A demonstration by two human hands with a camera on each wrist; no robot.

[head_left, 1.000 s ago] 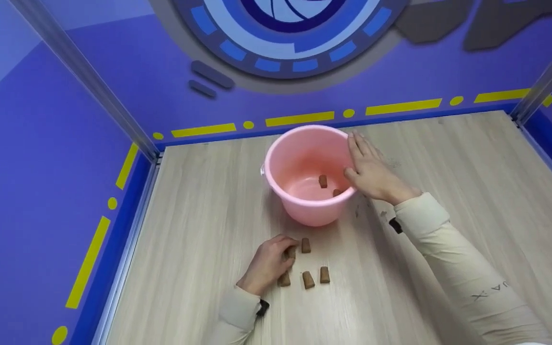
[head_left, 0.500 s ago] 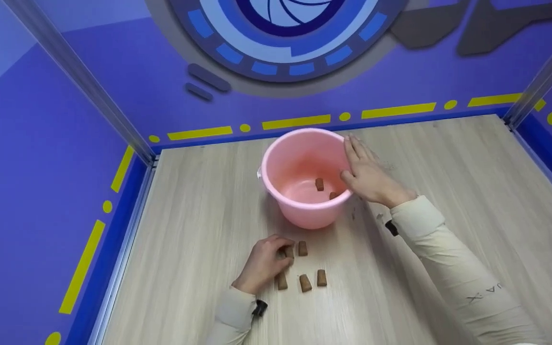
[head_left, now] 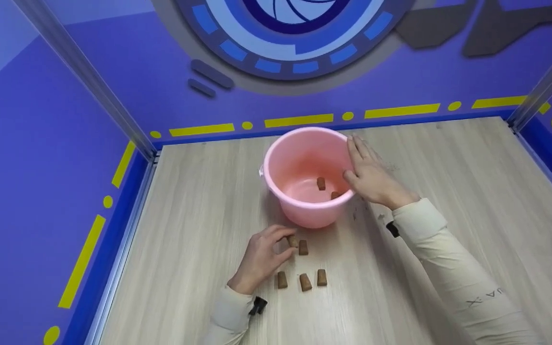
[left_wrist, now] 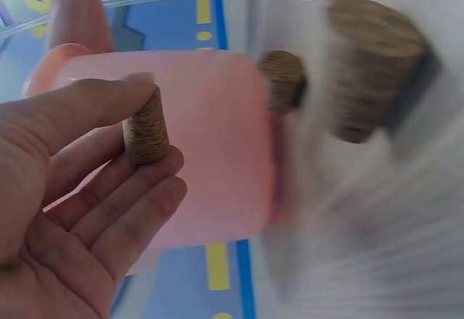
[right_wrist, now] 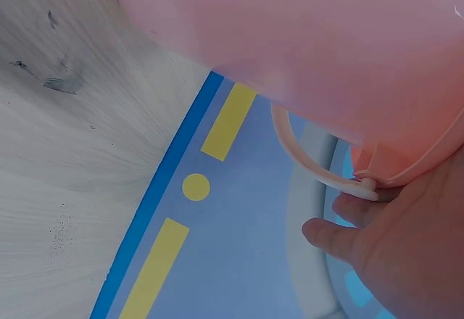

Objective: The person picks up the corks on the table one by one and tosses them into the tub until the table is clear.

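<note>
My left hand (head_left: 261,256) pinches a tapered cork stopper (left_wrist: 147,130) between thumb and fingertips, just in front of the pink bucket (head_left: 312,213). Another cork stopper (head_left: 303,247) stands right beside the held one. Nearer to me are three more on the table: a left cork (head_left: 282,280), a middle cork (head_left: 305,282) and a right cork (head_left: 322,277). Inside the bucket lie two corks, one of them (head_left: 321,183) fully visible. With the thumb inside and the fingers outside, my right hand (head_left: 376,179) holds the bucket's right rim; its handle (right_wrist: 304,156) hangs beside the fingers.
The wood-grain table (head_left: 199,215) ends at a blue printed back wall (head_left: 237,108) close behind the bucket. A metal rail (head_left: 127,239) and a side wall (head_left: 27,191) bound the left. Dark smudges (right_wrist: 61,85) mark the tabletop right of the bucket.
My left hand has lifted a cork and moved it slightly forward towards the bucket, uncovering the left cork of the near row. The right hand stays on the bucket's rim.
</note>
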